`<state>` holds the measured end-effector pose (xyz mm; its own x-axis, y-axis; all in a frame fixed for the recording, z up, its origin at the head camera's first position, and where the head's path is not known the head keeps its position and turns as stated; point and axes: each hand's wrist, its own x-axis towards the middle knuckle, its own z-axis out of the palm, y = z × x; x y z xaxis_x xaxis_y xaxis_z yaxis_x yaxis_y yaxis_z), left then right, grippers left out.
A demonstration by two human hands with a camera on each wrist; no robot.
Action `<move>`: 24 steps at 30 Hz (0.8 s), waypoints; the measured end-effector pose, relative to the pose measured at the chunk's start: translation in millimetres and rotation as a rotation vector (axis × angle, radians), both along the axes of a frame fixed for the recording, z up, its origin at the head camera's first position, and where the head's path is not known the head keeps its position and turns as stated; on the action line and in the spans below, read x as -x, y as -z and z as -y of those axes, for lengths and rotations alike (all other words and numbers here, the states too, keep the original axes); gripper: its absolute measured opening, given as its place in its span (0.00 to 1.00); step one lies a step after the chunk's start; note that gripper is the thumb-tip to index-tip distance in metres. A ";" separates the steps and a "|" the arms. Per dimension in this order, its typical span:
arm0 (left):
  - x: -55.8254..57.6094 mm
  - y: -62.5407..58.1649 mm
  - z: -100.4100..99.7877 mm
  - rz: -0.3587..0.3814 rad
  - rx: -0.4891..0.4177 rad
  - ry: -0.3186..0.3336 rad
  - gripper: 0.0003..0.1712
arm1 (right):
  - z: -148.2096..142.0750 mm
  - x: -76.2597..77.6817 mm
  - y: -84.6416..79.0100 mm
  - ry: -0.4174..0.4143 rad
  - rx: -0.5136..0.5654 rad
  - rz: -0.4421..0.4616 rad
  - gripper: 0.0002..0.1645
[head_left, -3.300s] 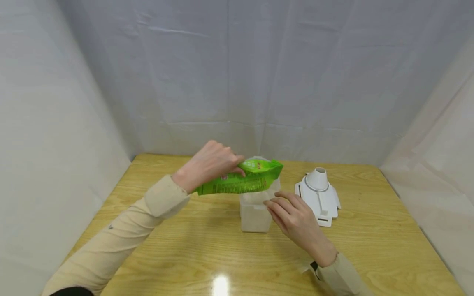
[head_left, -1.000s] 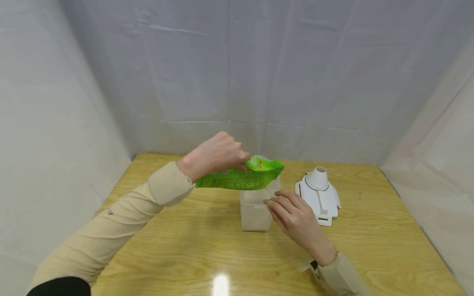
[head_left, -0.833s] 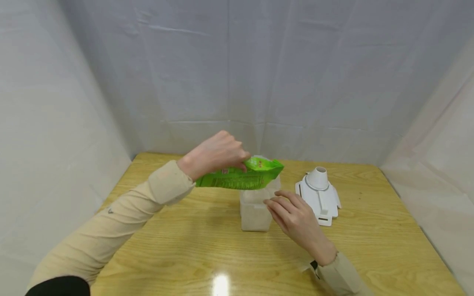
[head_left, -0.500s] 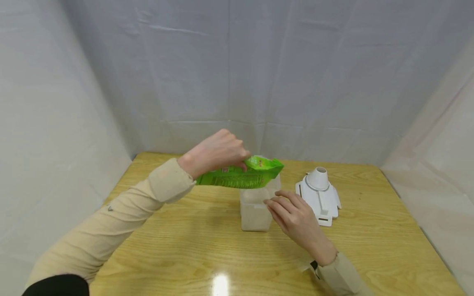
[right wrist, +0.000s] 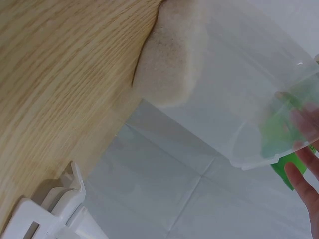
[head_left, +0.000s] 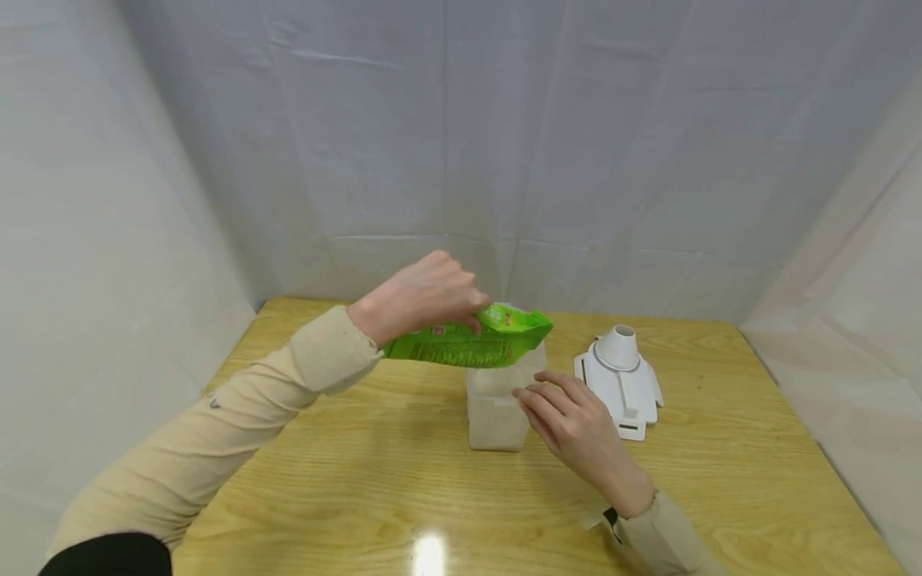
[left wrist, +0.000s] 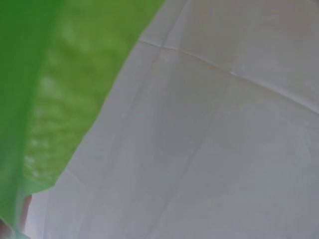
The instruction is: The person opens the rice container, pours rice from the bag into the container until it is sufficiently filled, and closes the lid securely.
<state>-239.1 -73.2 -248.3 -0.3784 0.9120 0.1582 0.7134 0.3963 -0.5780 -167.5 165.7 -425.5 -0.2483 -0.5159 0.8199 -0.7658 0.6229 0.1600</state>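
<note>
My left hand [head_left: 428, 292] grips a green printed bag [head_left: 464, 348], tilted nearly level with its end over a translucent plastic container [head_left: 497, 424]. The green bag [left wrist: 60, 89] fills the upper left of the left wrist view; that hand's fingers are mostly hidden. My right hand [head_left: 576, 428] holds the container's rim at its near right side, thumb and fingers close together there. In the right wrist view, pale rice-like grains [right wrist: 167, 64] lie at the bottom of the container [right wrist: 224, 94]. Falling grains cannot be made out.
A flat white plastic lid-like piece [head_left: 608, 392] with a cone-shaped spout [head_left: 618, 349] lies right of the container on the wooden table [head_left: 346, 496]. Pale sheeting [head_left: 346, 144] hangs behind the table and along both sides.
My left hand has risen and shifted slightly right, raising the bag's held end a little. Over the last second it barely moves. The right hand and container stay in place.
</note>
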 end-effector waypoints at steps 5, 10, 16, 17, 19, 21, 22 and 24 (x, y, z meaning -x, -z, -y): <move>-0.2 1.1 -0.1 0.028 0.020 0.011 0.20 | -0.9 -0.6 -0.2 0.001 0.001 -0.002 0.17; -0.8 6.9 2.2 0.046 0.026 0.017 0.21 | -1.7 -0.7 -0.5 0.002 0.002 -0.007 0.17; -1.9 17.0 5.4 0.072 -0.008 0.039 0.19 | -2.1 -0.5 -0.4 0.003 -0.001 -0.006 0.18; -2.3 17.7 5.9 0.067 -0.011 0.041 0.19 | -1.8 -0.6 -0.4 0.002 -0.002 -0.005 0.18; -2.8 18.7 7.3 0.059 -0.020 0.039 0.20 | -1.2 -0.8 -0.3 0.001 -0.004 -0.002 0.18; -3.1 19.1 8.9 0.058 -0.032 0.035 0.20 | -1.0 -1.0 -0.4 0.000 -0.004 0.000 0.18; -3.2 19.4 9.6 0.059 -0.038 0.035 0.20 | -1.0 -1.0 -0.6 0.000 -0.004 -0.001 0.18; -3.0 20.3 11.0 0.061 -0.047 0.036 0.20 | -1.2 -1.1 -0.8 0.001 -0.005 -0.002 0.18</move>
<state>-236.0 -84.2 -268.6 -0.3555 0.9174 0.1790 0.7612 0.3953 -0.5141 -166.4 166.9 -424.8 -0.2477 -0.5198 0.8176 -0.7647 0.6230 0.1644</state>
